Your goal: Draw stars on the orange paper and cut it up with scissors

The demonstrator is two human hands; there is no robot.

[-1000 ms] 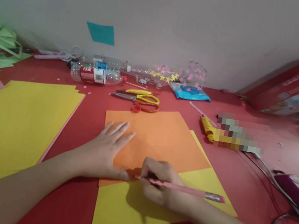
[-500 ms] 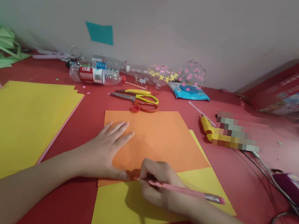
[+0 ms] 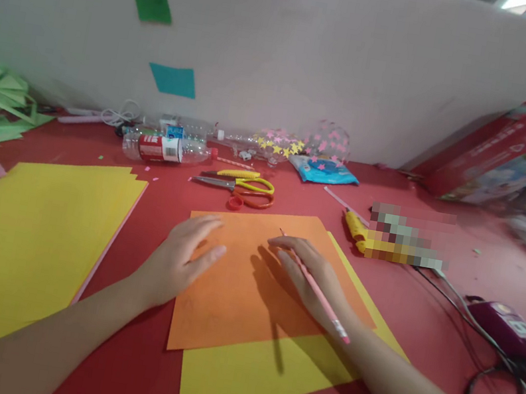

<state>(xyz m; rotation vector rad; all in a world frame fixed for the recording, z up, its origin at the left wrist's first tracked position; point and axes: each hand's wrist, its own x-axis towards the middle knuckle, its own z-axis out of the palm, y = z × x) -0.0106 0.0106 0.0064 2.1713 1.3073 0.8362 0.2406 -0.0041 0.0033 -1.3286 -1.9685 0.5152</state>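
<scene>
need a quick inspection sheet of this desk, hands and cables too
surface: red table, small paper scraps near the back
job's things: orange sheet overlapping yellow sheet; pencil
clutter: scissors, bottle, glue gun, yellow paper stack
hands: left hand open by orange sheet's left edge, contact unclear; right hand holding pencil above orange sheet
cables: black cable looped at right
surroundings: pale wall, red box at right

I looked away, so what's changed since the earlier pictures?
The right hand moved forward over the orange sheet, still holding the pink pencil, tip now forward. The left hand drew its spread fingers together. The orange sheet's near-left corner now juts past the yellow sheet beneath. Scissors and bottle stayed put.
</scene>
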